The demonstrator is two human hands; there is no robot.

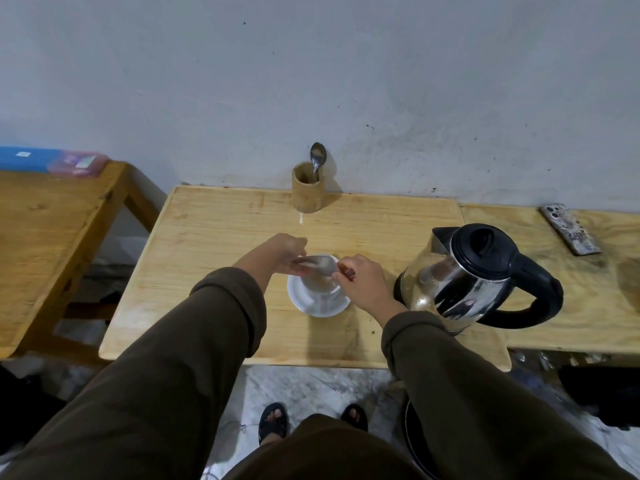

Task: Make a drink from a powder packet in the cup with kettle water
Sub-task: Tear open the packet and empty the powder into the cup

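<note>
Both hands pinch silvery foil packet (317, 264) over white cup (320, 289) on round white saucer (304, 304), table (221, 237) centre: left hand (285, 252) one end, right hand (360, 280) other. Shiny steel kettle (464, 282), black lid, just right. Wooden cylinder holder (307, 187) with metal spoon (317, 157) far.

A plain home corner: a scuffed grey wall (346, 81), low wooden tables (214, 230), an electric kettle (478, 278) at right, a spoon holder (307, 188) at centre, marble floor (311, 386) below.
</note>
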